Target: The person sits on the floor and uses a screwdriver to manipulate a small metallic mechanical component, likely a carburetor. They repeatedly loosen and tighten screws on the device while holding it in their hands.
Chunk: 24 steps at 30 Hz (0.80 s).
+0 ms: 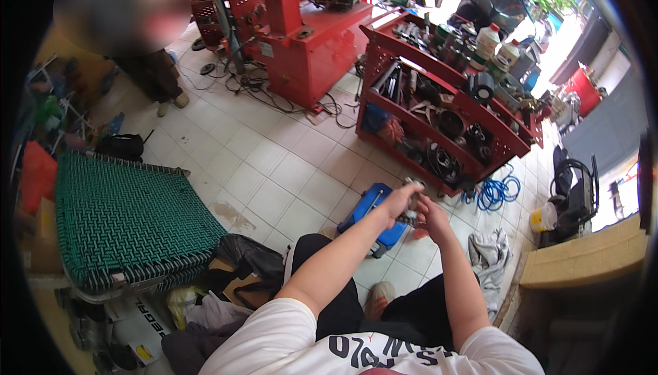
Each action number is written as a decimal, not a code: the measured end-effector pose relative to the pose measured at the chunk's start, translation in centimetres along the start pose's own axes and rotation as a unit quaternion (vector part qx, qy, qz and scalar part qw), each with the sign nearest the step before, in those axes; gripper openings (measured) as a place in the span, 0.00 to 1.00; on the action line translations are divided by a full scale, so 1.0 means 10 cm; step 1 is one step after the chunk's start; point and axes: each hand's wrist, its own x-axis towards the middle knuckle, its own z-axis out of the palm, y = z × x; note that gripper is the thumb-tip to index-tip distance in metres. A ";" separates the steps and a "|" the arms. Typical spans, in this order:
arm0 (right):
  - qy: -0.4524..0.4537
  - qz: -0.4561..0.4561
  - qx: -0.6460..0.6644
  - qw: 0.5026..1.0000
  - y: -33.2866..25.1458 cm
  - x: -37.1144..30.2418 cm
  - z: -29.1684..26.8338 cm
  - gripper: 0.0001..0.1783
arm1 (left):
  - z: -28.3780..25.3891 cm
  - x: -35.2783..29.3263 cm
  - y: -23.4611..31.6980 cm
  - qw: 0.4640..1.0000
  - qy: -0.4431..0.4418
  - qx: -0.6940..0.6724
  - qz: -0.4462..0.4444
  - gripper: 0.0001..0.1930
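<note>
A small grey metal part (412, 215) of uneven shape is held between my two hands, above the tiled floor in front of my knees. My left hand (396, 204) is closed round its left side. On its right side, the fingers of my right hand (430, 217) are bent against it. Fingers cover much of the part, so its exact kind does not show. Just below and left of the hands, a blue plastic case (363, 219) rests on the floor.
A red tool cart (411, 118) loaded with tools and bottles stands ahead, with a coiled blue hose (495, 193) beside it. The green woven cot (130, 217) is at left. A grey rag (489, 258) lies right. Another person (147, 73) stands far left, near a red machine (301, 53).
</note>
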 end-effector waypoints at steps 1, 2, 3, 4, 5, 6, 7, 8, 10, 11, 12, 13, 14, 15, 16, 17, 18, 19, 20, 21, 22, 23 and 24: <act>0.008 0.000 0.029 1.000 -0.03 -0.08 0.00 0.22 | 0.03 -0.01 -0.04 0.999 -0.032 0.004 -0.017 0.22; 0.015 0.001 0.057 0.998 -0.03 -0.15 0.00 0.22 | 0.05 -0.01 -0.08 0.997 -0.063 0.008 -0.034 0.22; 0.020 0.002 0.085 0.996 0.00 -0.20 -0.01 0.23 | 0.09 -0.02 -0.12 0.996 -0.069 0.020 -0.044 0.22; 0.020 -0.003 0.104 0.994 0.08 -0.24 -0.03 0.24 | 0.13 -0.03 -0.16 0.995 -0.073 0.032 -0.053 0.22; 0.019 -0.008 0.124 0.992 0.20 -0.25 -0.08 0.24 | 0.15 -0.04 -0.20 0.993 -0.086 0.032 -0.073 0.23; 0.018 -0.011 0.146 0.989 0.29 -0.24 -0.13 0.25 | 0.20 -0.06 -0.21 0.993 -0.063 0.047 -0.090 0.24; 0.008 -0.011 0.141 0.990 0.36 -0.22 -0.18 0.26 | 0.20 -0.08 -0.23 0.991 -0.055 0.060 -0.106 0.25; -0.002 -0.011 0.136 0.991 0.41 -0.19 -0.24 0.27 | 0.19 -0.08 -0.24 0.989 -0.048 0.071 -0.122 0.26; -0.007 0.004 0.144 0.989 0.34 -0.23 -0.11 0.29 | 0.11 -0.09 -0.27 0.989 -0.029 0.071 -0.127 0.27; 0.002 0.004 0.120 0.993 0.32 -0.24 -0.04 0.29 | 0.06 -0.11 -0.29 0.989 -0.021 0.070 -0.130 0.27; 0.014 -0.005 0.095 0.995 0.26 -0.21 -0.03 0.29 | 0.05 -0.11 -0.26 0.988 -0.018 0.084 -0.130 0.27; 0.026 -0.009 0.060 0.998 0.25 -0.16 -0.04 0.29 | 0.05 -0.11 -0.26 0.986 -0.015 0.097 -0.131 0.28; 0.038 -0.013 0.025 0.999 0.26 -0.13 -0.05 0.29 | 0.03 -0.11 -0.24 0.985 -0.012 0.110 -0.133 0.28; 0.055 -0.015 -0.011 0.998 0.25 -0.14 -0.06 0.29 | 0.04 -0.10 -0.25 0.983 -0.012 0.120 -0.136 0.28; 0.062 -0.026 -0.013 0.998 0.25 -0.13 -0.06 0.28 | 0.03 -0.08 -0.25 0.984 -0.012 0.120 -0.134 0.28; 0.070 -0.036 -0.014 0.997 0.24 -0.11 -0.04 0.28 | 0.02 -0.07 -0.24 0.984 -0.012 0.121 -0.132 0.28; 0.081 -0.044 -0.018 0.996 0.23 -0.10 -0.06 0.28 | 0.03 -0.05 -0.25 0.984 -0.015 0.118 -0.131 0.28; 0.092 -0.054 -0.025 0.994 0.24 -0.08 -0.09 0.28 | 0.03 -0.04 -0.27 0.986 -0.006 0.132 -0.102 0.28; 0.103 -0.064 -0.032 0.992 0.24 -0.04 -0.13 0.28 | 0.02 -0.03 -0.28 0.986 0.002 0.146 -0.074 0.28; 0.116 -0.074 -0.042 0.990 0.24 -0.02 -0.17 0.28 | 0.04 -0.02 -0.29 0.986 0.007 0.159 -0.045 0.28; 0.133 -0.089 -0.050 0.986 0.25 0.00 -0.19 0.28 | 0.06 -0.01 -0.30 0.987 0.013 0.158 -0.038 0.28; 0.150 -0.104 -0.057 0.982 0.26 0.02 -0.20 0.29 | 0.08 -0.01 -0.30 0.987 0.019 0.157 -0.031 0.28; 0.165 -0.121 -0.066 0.977 0.27 0.03 -0.21 0.29 | 0.09 0.00 -0.30 0.987 0.025 0.156 -0.022 0.29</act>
